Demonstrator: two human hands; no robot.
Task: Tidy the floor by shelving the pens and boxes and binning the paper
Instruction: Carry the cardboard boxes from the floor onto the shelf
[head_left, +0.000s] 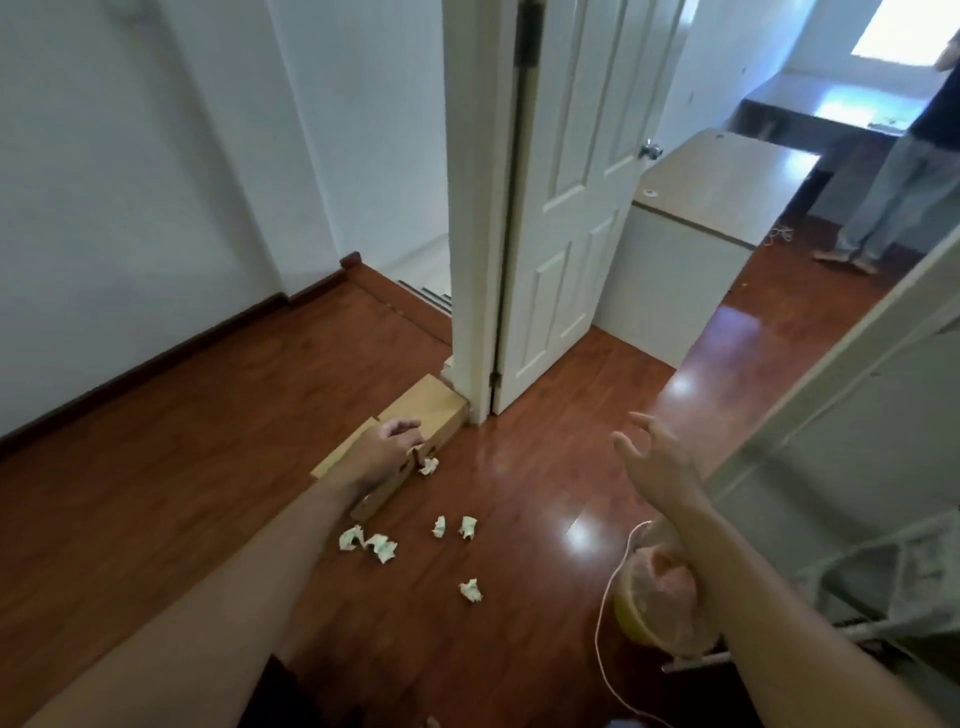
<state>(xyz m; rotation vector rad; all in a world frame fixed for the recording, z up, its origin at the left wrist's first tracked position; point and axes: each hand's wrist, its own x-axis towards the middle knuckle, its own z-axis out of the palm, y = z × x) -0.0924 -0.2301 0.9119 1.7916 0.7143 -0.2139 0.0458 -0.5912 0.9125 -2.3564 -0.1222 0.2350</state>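
A long flat cardboard box (436, 402) lies on the wooden floor against the door frame. My left hand (387, 449) is on its near top edge with the fingers curled; a real grip cannot be made out. One crumpled paper ball (428, 465) lies right beside that hand, against the box. Several more paper balls are scattered nearer me: a pair (382, 548) at left, two (439, 526) in the middle and one (470, 591) alone. My right hand (649, 457) hovers in the air to the right, fingers spread, holding nothing. No pens are in view.
An open white door (561, 208) and its frame (470, 208) stand behind the box. A white cabinet (675, 270) is beyond the doorway, where a person (883, 192) stands. A white metal rack (857, 467) lines the right. A round yellow-pink object (660, 603) with a white cord sits under my right forearm.
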